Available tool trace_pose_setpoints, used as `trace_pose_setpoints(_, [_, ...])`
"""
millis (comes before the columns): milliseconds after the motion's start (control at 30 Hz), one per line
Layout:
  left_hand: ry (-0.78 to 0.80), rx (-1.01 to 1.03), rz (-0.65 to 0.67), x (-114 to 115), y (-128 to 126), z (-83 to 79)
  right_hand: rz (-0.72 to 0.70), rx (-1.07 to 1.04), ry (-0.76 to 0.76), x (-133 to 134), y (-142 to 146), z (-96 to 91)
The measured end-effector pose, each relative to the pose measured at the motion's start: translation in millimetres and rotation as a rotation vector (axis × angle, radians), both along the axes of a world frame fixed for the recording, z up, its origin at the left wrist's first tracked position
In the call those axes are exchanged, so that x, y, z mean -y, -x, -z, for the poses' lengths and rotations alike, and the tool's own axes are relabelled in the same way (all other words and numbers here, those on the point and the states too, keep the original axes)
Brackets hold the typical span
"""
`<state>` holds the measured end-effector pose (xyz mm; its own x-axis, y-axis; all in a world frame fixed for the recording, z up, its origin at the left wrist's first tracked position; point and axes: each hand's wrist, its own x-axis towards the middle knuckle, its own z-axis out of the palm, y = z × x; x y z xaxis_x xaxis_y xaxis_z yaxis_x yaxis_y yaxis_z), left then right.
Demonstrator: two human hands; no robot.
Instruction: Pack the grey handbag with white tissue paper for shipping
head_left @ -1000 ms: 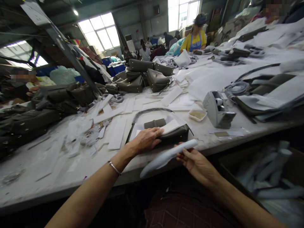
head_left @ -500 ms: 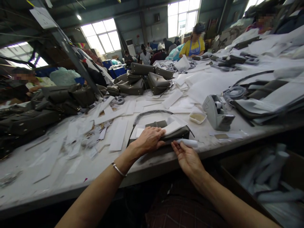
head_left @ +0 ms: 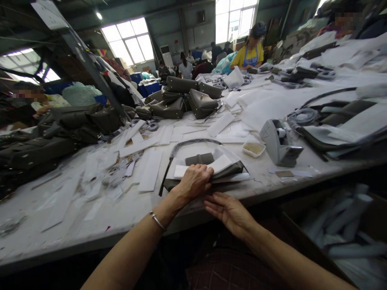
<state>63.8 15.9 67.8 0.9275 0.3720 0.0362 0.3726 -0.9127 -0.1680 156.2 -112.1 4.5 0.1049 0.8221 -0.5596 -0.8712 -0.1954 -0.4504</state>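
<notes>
A dark olive handbag [head_left: 228, 172] lies at the table's near edge, its black strap [head_left: 178, 146] arched behind it. My left hand [head_left: 196, 181] is closed over the bag's front edge, its fingers curled on a white foam strip [head_left: 223, 163] lying across the bag. From under the bag's right side shows the end of a pale foam roll [head_left: 242, 176]; the rest of it is hidden. My right hand [head_left: 231, 211] holds nothing. Its fingers are stretched out just below the bag's front edge, palm turned towards the bag.
To the right stand a small white dish [head_left: 254, 149] and a grey tape dispenser [head_left: 279, 145]. White strips and scraps [head_left: 151, 171] cover the left. Finished-looking bags [head_left: 181, 100] are piled behind. A box of foam rolls [head_left: 347, 217] sits below right. A person in yellow [head_left: 249, 54] works across the table.
My right hand has let go of the pale foam roll and drawn down and left. The roll now lies tucked along the bag. My left hand has shifted slightly right, still on the bag.
</notes>
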Motion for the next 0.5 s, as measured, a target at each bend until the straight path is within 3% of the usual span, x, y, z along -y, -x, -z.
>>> trace_pose_setpoints(100, [-0.002,-0.045,-0.001,-1.4,-4.7,-3.8,-0.039,-0.013,-0.049,-21.7,20.8,2.3])
trace_pose_setpoints(300, [-0.007,-0.066,-0.054,-5.6,-14.8,-5.7,0.103,0.007,-0.096,-64.5,50.3,8.6])
trace_pose_setpoints(400, [-0.010,-0.029,-0.087,-2.5,-15.0,1.4,0.063,0.021,-0.130,-59.6,46.4,6.5])
trace_pose_setpoints(500, [-0.035,0.091,-0.135,4.6,-11.2,16.3,-0.157,0.111,-0.170,-36.6,22.6,3.5])
